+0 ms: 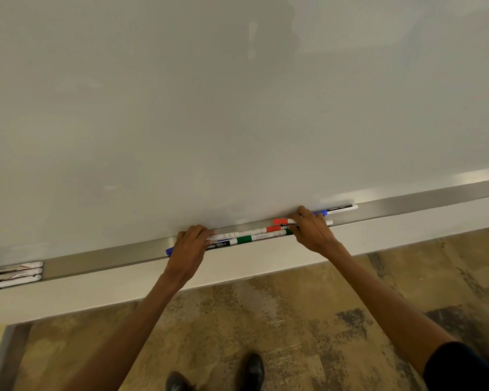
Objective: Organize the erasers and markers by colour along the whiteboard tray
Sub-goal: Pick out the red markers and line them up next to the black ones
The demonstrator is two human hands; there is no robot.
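A long metal tray runs under the whiteboard. Several markers lie bunched in its middle: a green-capped marker, a red-capped marker behind it, another red-capped marker further right, a blue-capped marker at the far right, and a blue-capped marker at the left. My left hand rests palm down over the left ends of these markers, fingers curled on them. My right hand covers their right ends, fingertips on the red and green ones. No eraser is visible.
Three black-capped markers lie side by side at the tray's left end. The whiteboard fills the upper view. Below are a white ledge, mottled brown floor and my two dark shoes.
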